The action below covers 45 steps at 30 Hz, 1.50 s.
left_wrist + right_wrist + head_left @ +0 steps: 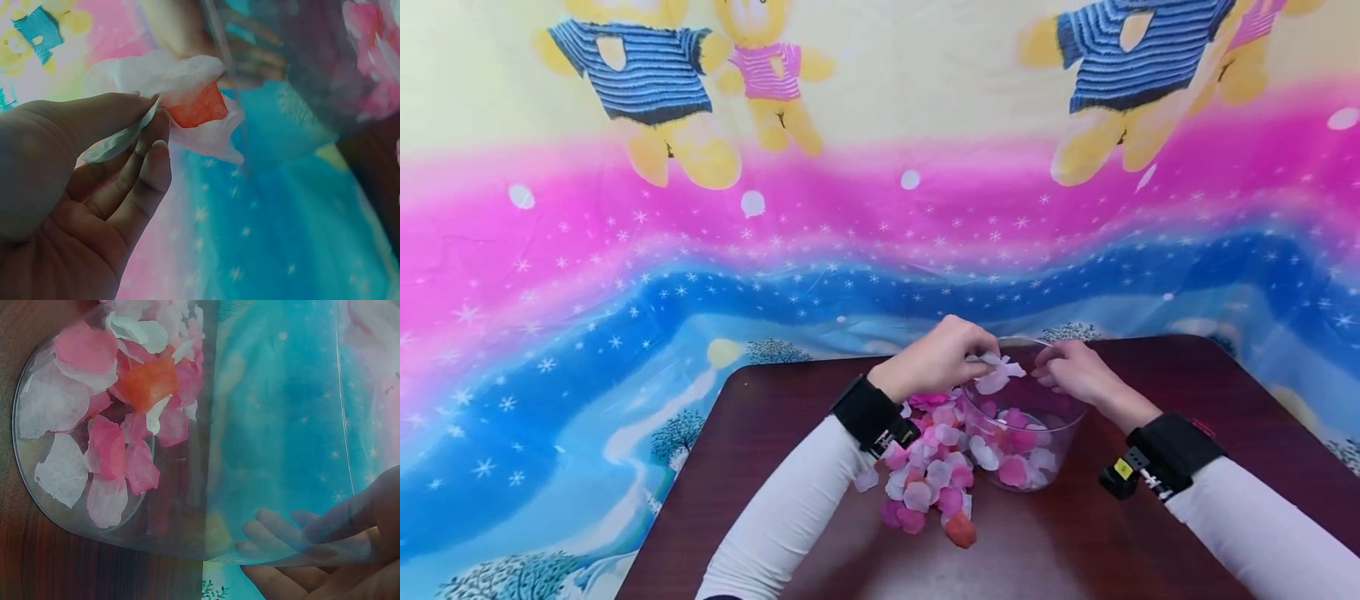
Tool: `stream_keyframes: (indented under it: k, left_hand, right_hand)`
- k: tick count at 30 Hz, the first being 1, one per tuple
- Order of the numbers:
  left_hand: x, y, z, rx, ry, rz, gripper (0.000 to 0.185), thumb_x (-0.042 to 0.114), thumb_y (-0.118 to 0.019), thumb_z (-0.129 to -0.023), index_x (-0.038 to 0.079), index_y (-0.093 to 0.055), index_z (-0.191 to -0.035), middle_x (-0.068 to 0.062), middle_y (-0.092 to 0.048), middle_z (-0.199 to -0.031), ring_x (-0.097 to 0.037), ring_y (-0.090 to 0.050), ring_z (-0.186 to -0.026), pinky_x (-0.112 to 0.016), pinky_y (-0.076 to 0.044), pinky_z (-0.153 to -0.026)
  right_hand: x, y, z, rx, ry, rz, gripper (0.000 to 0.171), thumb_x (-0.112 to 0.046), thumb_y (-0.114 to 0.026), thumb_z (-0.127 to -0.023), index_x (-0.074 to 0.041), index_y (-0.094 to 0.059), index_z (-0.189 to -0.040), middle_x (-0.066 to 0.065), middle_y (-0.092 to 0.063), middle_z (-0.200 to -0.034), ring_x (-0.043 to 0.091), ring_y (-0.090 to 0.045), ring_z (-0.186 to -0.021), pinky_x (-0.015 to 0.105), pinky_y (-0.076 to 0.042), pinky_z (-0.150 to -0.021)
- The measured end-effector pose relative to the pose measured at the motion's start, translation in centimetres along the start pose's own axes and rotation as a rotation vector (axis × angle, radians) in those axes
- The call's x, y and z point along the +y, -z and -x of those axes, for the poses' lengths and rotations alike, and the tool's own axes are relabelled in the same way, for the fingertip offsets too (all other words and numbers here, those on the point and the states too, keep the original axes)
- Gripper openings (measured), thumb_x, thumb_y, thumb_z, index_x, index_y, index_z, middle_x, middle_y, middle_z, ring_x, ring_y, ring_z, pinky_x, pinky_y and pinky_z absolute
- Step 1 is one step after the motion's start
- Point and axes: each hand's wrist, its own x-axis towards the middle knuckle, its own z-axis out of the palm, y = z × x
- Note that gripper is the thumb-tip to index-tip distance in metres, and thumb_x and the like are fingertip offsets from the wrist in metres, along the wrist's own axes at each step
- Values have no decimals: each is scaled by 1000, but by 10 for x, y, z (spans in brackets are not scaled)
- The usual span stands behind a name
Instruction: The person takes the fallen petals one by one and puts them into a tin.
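Petals (187,94), thin and papery, white with one orange, pinched in the left hand (936,360) over the rim of a clear glass bowl (1060,437) mid-desk, part-filled with pink, white and orange petals. Right hand (1075,373) grips the bowl's far rim, fingers curled.

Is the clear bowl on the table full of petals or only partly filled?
Partly filled. Through the clear bowl wall, petals cover only the bottom; its upper part is see-through. More lie outside in a pile on the table.

Home-like setup: teddy-bear bedsheet backdrop (880,167) behind dark wooden table (760,433).
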Motion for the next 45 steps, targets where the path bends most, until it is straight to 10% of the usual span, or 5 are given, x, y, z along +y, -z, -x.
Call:
stream_keyframes:
  k: [10, 24, 35, 45]
  left_hand:
    - [-4, -6, 10, 21, 84, 27, 37, 11, -74, -95, 7, -66, -130, -7, -67, -121, -6, -66, -84, -16, -51, -80]
    - [-32, 11, 84, -56, 228, -121, 32, 20, -76, -95, 16, -70, -126, 0, -67, -124, -11, -64, -98, -26, -53, -83]
    - [-34, -37, 133, -209, 306, -162, 42, 26, -85, -86, 19, -72, -126, 2, -68, -124, -15, -65, -110, -27, -57, -83]
    - [-35, -81, 139, -272, 298, -133, 47, 25, -85, -86, 18, -70, -130, 2, -66, -120, -9, -63, -104, -21, -54, -84]
  right_hand:
    - [-5, -4, -3, -2, 2, 27, 42, -2, -34, -97, 17, -54, -129, 34, -64, -124, 47, -63, -117, 52, -55, -93]
    - [-2, 3, 1, -5, -1, 11, 41, -1, -35, -96, 17, -52, -128, 33, -65, -122, 46, -63, -117, 49, -56, -92]
    - [-3, 5, 2, -13, -15, 7, 41, -1, -34, -97, 17, -51, -130, 34, -63, -125, 46, -62, -120, 50, -55, -95]
    - [-1, -1, -1, -9, -12, 9, 41, -2, -35, -97, 17, -52, -130, 33, -63, -124, 47, -62, -120, 49, -55, -95]
